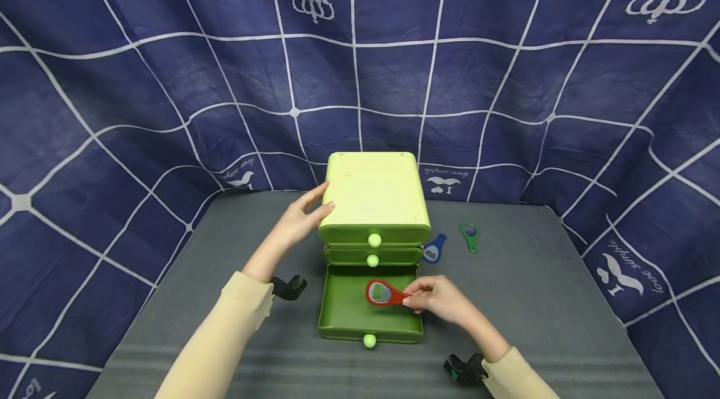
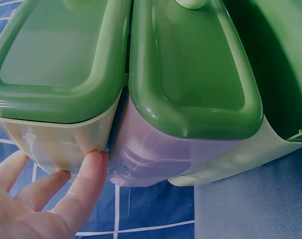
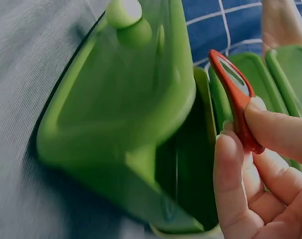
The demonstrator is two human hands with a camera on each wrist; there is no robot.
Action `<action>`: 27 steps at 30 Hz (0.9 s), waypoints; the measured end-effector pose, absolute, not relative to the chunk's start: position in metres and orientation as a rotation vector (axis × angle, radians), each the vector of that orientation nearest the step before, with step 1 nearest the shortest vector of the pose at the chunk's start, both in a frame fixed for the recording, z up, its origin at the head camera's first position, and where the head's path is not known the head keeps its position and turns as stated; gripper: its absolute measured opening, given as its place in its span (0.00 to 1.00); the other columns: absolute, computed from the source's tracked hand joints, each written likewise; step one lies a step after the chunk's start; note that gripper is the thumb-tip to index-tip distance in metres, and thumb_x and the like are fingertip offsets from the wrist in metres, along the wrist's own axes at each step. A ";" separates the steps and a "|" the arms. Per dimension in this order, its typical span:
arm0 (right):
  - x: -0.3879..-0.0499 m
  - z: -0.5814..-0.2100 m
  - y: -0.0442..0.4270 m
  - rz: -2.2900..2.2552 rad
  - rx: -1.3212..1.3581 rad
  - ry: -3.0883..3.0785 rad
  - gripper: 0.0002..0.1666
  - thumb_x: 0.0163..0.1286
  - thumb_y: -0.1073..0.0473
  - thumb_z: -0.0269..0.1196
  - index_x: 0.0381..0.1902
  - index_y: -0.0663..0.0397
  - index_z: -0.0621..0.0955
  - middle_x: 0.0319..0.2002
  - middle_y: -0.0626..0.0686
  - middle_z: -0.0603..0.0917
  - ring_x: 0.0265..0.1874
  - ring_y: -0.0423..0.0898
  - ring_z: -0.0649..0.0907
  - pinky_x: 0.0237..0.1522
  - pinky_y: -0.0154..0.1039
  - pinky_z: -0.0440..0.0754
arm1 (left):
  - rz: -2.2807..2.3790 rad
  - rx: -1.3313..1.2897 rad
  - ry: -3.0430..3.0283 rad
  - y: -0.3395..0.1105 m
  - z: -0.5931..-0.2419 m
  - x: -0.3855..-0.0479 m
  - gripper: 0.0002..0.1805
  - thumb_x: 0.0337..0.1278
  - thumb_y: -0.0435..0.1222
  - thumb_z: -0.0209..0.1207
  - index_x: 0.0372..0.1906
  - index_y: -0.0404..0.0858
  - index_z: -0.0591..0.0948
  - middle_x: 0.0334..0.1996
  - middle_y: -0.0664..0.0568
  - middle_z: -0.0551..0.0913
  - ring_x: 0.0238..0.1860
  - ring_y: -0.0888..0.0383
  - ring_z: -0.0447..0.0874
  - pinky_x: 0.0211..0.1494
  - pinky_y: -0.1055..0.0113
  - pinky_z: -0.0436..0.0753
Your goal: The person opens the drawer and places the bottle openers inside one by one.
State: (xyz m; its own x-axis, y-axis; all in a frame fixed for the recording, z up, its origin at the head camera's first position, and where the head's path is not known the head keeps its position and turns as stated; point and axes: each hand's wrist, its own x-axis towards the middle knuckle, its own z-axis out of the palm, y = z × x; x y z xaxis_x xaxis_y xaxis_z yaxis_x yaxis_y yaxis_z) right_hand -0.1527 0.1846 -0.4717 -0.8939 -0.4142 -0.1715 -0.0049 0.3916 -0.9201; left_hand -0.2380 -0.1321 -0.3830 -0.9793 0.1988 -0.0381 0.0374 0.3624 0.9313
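A small chest of drawers (image 1: 374, 192) with a pale yellow top and green fronts stands on the grey table. Its bottom drawer (image 1: 340, 314) is pulled out, and I see nothing lying in it. My left hand (image 1: 295, 221) rests against the chest's upper left side; in the left wrist view its spread fingers (image 2: 76, 194) touch the yellow wall. Over the pulled-out drawer, my right hand (image 1: 441, 299) pinches the handle end of a red bottle opener (image 1: 395, 296) between thumb and fingers. The right wrist view shows the opener (image 3: 234, 99) tilted, its metal head up.
To the right of the chest lie a blue bottle opener (image 1: 435, 249), close to its side, and a green bottle opener (image 1: 470, 237) farther right. The upper drawer (image 1: 399, 235) and middle drawer (image 1: 399, 256) are pushed in. A dark blue, white-lined cloth (image 1: 394, 80) surrounds the table's back and sides.
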 end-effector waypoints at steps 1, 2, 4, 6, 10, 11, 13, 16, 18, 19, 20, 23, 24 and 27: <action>-0.154 -0.473 0.179 -1.500 -0.371 2.288 0.12 0.62 0.60 0.69 0.39 0.65 0.86 0.31 0.58 0.87 0.28 0.48 0.85 0.33 0.44 0.86 | 1.676 0.215 2.474 -0.133 -0.383 -0.238 0.36 0.69 0.49 0.56 0.77 0.53 0.58 0.77 0.46 0.58 0.72 0.48 0.64 0.63 0.52 0.77; -0.155 -0.475 0.173 -1.488 -0.382 2.300 0.12 0.62 0.60 0.70 0.38 0.64 0.86 0.30 0.57 0.87 0.27 0.48 0.85 0.32 0.43 0.85 | 1.669 0.213 2.477 -0.133 -0.384 -0.238 0.36 0.69 0.50 0.56 0.77 0.53 0.58 0.77 0.46 0.59 0.72 0.48 0.65 0.63 0.52 0.77; -0.156 -0.477 0.163 -1.455 -0.401 2.332 0.10 0.62 0.60 0.70 0.38 0.63 0.86 0.29 0.54 0.87 0.26 0.46 0.85 0.30 0.40 0.84 | 1.657 0.204 2.484 -0.134 -0.384 -0.237 0.36 0.69 0.50 0.56 0.78 0.54 0.58 0.77 0.46 0.59 0.71 0.48 0.66 0.62 0.53 0.78; -0.156 -0.481 0.153 -1.406 -0.414 2.371 0.09 0.62 0.61 0.70 0.37 0.61 0.86 0.28 0.51 0.86 0.25 0.44 0.83 0.27 0.38 0.82 | 1.649 0.205 2.489 -0.134 -0.384 -0.237 0.36 0.69 0.50 0.56 0.78 0.54 0.57 0.77 0.46 0.59 0.71 0.48 0.67 0.61 0.54 0.78; -0.156 -0.488 0.139 -1.299 -0.446 2.443 0.06 0.61 0.61 0.70 0.34 0.58 0.87 0.25 0.47 0.84 0.22 0.40 0.80 0.23 0.33 0.77 | 1.665 0.203 2.476 -0.133 -0.384 -0.236 0.36 0.69 0.50 0.56 0.77 0.54 0.58 0.76 0.47 0.59 0.70 0.48 0.67 0.61 0.54 0.79; -0.156 -0.491 0.136 -1.274 -0.458 2.462 0.05 0.61 0.61 0.71 0.34 0.58 0.87 0.24 0.47 0.84 0.22 0.39 0.79 0.23 0.33 0.76 | 1.667 0.206 2.473 -0.133 -0.383 -0.236 0.36 0.69 0.50 0.56 0.77 0.55 0.58 0.77 0.47 0.59 0.70 0.49 0.67 0.61 0.53 0.79; -0.156 -0.494 0.131 -1.223 -0.477 2.496 0.04 0.60 0.61 0.72 0.32 0.57 0.87 0.24 0.46 0.84 0.21 0.38 0.78 0.23 0.32 0.74 | 1.671 0.205 2.469 -0.133 -0.382 -0.235 0.36 0.69 0.50 0.56 0.77 0.55 0.58 0.77 0.47 0.59 0.70 0.48 0.67 0.62 0.52 0.78; -0.156 -0.498 0.126 -1.155 -0.494 2.547 0.04 0.59 0.61 0.72 0.29 0.56 0.87 0.23 0.45 0.84 0.20 0.37 0.76 0.23 0.31 0.72 | 1.673 0.201 2.466 -0.132 -0.382 -0.235 0.36 0.69 0.50 0.57 0.77 0.55 0.58 0.77 0.48 0.59 0.71 0.48 0.66 0.63 0.51 0.77; -0.156 -0.500 0.123 -1.131 -0.493 2.573 0.04 0.59 0.62 0.72 0.28 0.55 0.87 0.22 0.45 0.84 0.20 0.36 0.75 0.23 0.31 0.72 | 1.672 0.209 2.467 -0.132 -0.382 -0.235 0.36 0.69 0.49 0.56 0.78 0.54 0.57 0.77 0.47 0.58 0.72 0.48 0.66 0.64 0.52 0.77; -0.156 -0.501 0.122 -1.120 -0.490 2.587 0.04 0.59 0.62 0.72 0.28 0.55 0.86 0.22 0.45 0.83 0.20 0.36 0.75 0.23 0.31 0.71 | 1.676 0.206 2.464 -0.132 -0.382 -0.236 0.36 0.69 0.49 0.57 0.78 0.55 0.57 0.77 0.48 0.59 0.72 0.48 0.66 0.64 0.52 0.77; -0.156 -0.502 0.121 -1.109 -0.484 2.601 0.04 0.59 0.62 0.72 0.27 0.55 0.86 0.22 0.45 0.83 0.19 0.36 0.74 0.23 0.30 0.71 | 1.675 0.213 2.467 -0.132 -0.382 -0.236 0.36 0.70 0.49 0.56 0.78 0.54 0.57 0.77 0.47 0.58 0.72 0.48 0.66 0.64 0.52 0.77; -0.155 -0.505 0.119 -1.073 -0.471 2.639 0.05 0.59 0.62 0.72 0.27 0.55 0.85 0.21 0.44 0.81 0.20 0.36 0.73 0.24 0.30 0.70 | 1.674 0.229 2.470 -0.132 -0.382 -0.237 0.36 0.70 0.49 0.56 0.78 0.53 0.57 0.77 0.46 0.58 0.72 0.47 0.66 0.64 0.52 0.77; -0.155 -0.505 0.118 -1.057 -0.468 2.652 0.05 0.59 0.62 0.72 0.28 0.55 0.85 0.21 0.44 0.80 0.20 0.36 0.72 0.24 0.30 0.70 | 1.676 0.229 2.470 -0.132 -0.382 -0.237 0.36 0.70 0.49 0.56 0.78 0.53 0.57 0.77 0.46 0.58 0.72 0.47 0.65 0.64 0.52 0.77; -0.154 -0.506 0.116 -0.979 -0.490 2.730 0.05 0.59 0.62 0.72 0.30 0.56 0.85 0.24 0.45 0.79 0.23 0.38 0.73 0.26 0.32 0.70 | 1.680 0.223 2.469 -0.132 -0.382 -0.237 0.36 0.70 0.48 0.56 0.78 0.52 0.57 0.77 0.46 0.58 0.72 0.47 0.65 0.64 0.53 0.77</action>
